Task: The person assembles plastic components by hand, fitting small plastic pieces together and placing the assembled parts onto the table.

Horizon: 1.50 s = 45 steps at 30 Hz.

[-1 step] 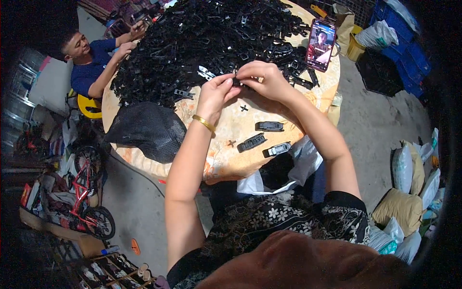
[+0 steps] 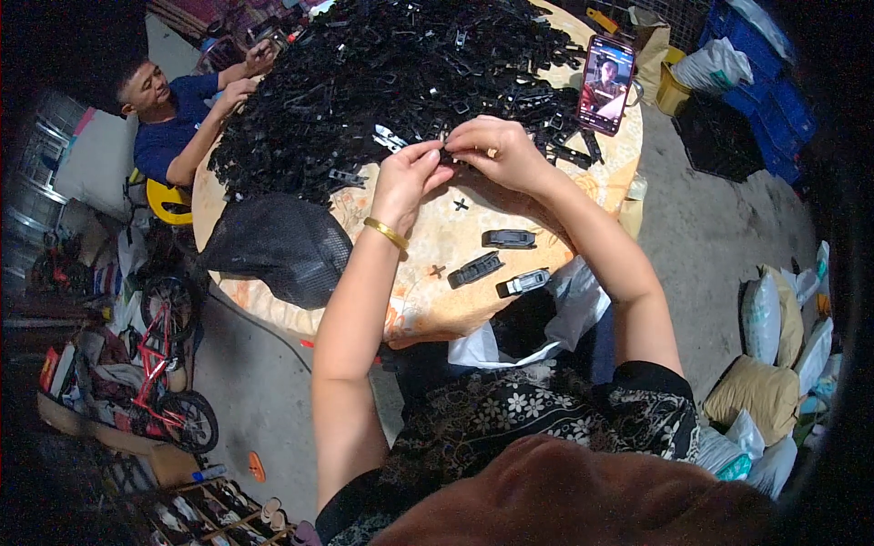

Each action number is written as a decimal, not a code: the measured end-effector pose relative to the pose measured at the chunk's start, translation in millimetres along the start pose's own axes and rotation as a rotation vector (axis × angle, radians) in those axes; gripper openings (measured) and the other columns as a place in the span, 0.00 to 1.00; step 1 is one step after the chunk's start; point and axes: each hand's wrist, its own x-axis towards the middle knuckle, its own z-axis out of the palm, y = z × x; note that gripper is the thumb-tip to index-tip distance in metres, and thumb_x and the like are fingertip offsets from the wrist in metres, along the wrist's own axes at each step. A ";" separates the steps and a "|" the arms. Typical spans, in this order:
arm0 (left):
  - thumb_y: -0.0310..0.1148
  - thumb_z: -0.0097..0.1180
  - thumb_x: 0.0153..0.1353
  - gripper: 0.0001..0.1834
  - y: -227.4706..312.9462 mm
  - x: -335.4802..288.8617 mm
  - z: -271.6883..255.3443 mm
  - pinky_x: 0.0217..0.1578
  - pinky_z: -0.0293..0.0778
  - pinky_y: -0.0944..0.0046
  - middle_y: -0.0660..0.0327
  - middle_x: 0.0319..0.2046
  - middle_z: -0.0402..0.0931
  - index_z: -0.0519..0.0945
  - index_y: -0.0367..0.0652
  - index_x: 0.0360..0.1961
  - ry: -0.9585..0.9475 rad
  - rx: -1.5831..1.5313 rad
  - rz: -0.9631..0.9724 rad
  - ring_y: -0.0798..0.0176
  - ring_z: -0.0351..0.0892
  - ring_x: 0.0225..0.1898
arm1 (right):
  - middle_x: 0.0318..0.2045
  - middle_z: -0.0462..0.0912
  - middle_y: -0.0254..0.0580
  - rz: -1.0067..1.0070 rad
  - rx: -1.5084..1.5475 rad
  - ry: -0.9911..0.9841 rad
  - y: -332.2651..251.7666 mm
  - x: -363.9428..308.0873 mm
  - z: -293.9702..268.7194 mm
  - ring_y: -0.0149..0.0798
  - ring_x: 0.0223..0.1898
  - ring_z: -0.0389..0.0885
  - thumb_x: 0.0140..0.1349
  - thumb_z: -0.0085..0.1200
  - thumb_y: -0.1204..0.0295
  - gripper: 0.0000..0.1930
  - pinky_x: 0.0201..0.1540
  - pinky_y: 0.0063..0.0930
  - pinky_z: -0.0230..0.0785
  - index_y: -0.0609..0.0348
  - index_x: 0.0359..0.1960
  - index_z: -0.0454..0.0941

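My left hand (image 2: 407, 182), with a gold bangle at its wrist, is closed in a pinch over the table, just in front of a pile of black plastic parts (image 2: 364, 91). Its fingertips meet those of my right hand (image 2: 501, 153), also pinching. Between them is a small dark piece (image 2: 444, 150), mostly hidden by the fingers. Nearer to me lie three oblong clip-like parts: a black one (image 2: 509, 238), another black one (image 2: 475, 270) and a black-and-silver one (image 2: 523, 283). A small dark cross shape (image 2: 461, 205) shows on the patterned tablecloth (image 2: 414, 305).
A black mesh bag (image 2: 278, 246) rests at the table's left edge. A phone (image 2: 607, 86) stands at the right. Across the left side, a person in a dark blue shirt (image 2: 187, 132) reaches to the pile. Filled sacks (image 2: 756, 400) and blue crates (image 2: 774, 114) sit on the right floor.
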 end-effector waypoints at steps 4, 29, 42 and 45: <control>0.25 0.45 0.59 0.14 0.8 -0.6 -3.0 0.32 0.77 0.75 0.53 0.36 0.73 0.70 0.30 0.45 0.027 0.041 -0.030 0.65 0.77 0.31 | 0.30 0.80 0.41 -0.071 -0.106 -0.040 -3.7 0.4 -0.5 0.39 0.32 0.78 0.45 0.58 0.78 0.06 0.34 0.26 0.71 0.61 0.27 0.79; 0.28 0.42 0.62 0.16 -9.5 -8.3 9.9 0.29 0.76 0.73 0.53 0.32 0.75 0.65 0.33 0.50 -0.040 -0.032 -0.034 0.64 0.78 0.31 | 0.35 0.78 0.52 0.499 -0.751 -0.046 96.4 59.8 -38.9 0.49 0.38 0.77 0.54 0.45 0.69 0.13 0.42 0.37 0.69 0.63 0.36 0.77; 0.29 0.45 0.60 0.15 -21.5 -12.8 15.0 0.27 0.72 0.76 0.59 0.31 0.74 0.69 0.34 0.47 -0.028 0.161 0.089 0.69 0.77 0.29 | 0.49 0.71 0.49 1.238 -0.739 -0.203 216.4 78.3 -69.6 0.50 0.51 0.70 0.54 0.43 0.68 0.18 0.50 0.49 0.62 0.54 0.48 0.72; 0.28 0.45 0.60 0.15 -21.3 -10.7 23.7 0.28 0.73 0.75 0.57 0.31 0.74 0.68 0.35 0.47 -0.065 0.199 0.110 0.69 0.76 0.28 | 0.42 0.76 0.50 1.063 -0.904 -0.212 208.9 78.2 -72.5 0.46 0.45 0.75 0.52 0.43 0.70 0.14 0.45 0.38 0.69 0.57 0.37 0.78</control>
